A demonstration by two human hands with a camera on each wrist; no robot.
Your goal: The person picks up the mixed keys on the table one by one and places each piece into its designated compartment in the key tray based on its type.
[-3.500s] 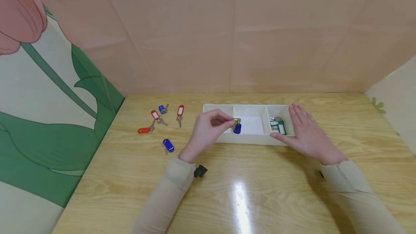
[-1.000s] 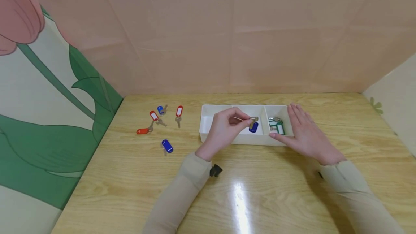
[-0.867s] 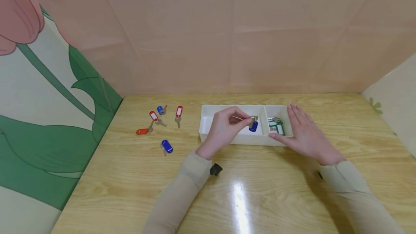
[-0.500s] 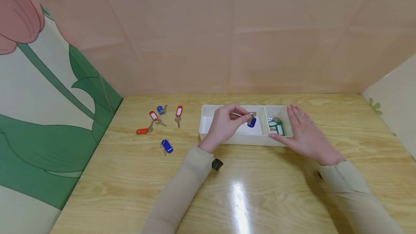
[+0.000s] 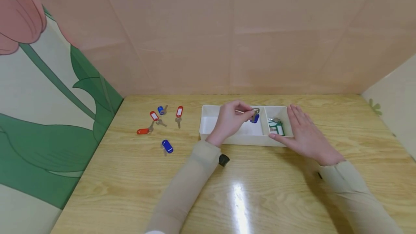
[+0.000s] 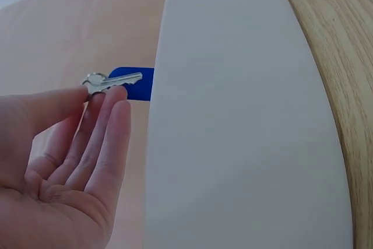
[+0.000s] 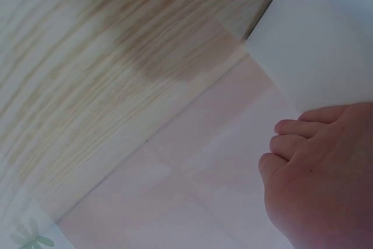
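Note:
My left hand [image 5: 229, 120] pinches a key [image 6: 119, 79] between thumb and fingertips, over the middle compartment of a white divided box [image 5: 240, 140]. A blue key tag [image 5: 256, 118] dangles from the key's ring; in the left wrist view the box wall partly hides this tag. Against the box's right end rests my right hand [image 5: 308, 136], fingers straight along the side and thumb at the front rim. Keys with green-framed tags [image 5: 277, 128] lie in the right compartment. My left hand covers part of the box's left portion.
Left of the box, loose keys lie on the wooden table [image 5: 276, 190]: some with red tags [image 5: 180, 111], others with blue tags [image 5: 167, 146]. A pinkish wall [image 5: 227, 46] stands behind the table, and a flower-patterned panel [image 5: 81, 147] borders it at left.
Over these seconds my left hand has carried the blue-tagged key rightward along the box. In the last half second it has shifted slightly toward the back. My right hand has stayed in place.

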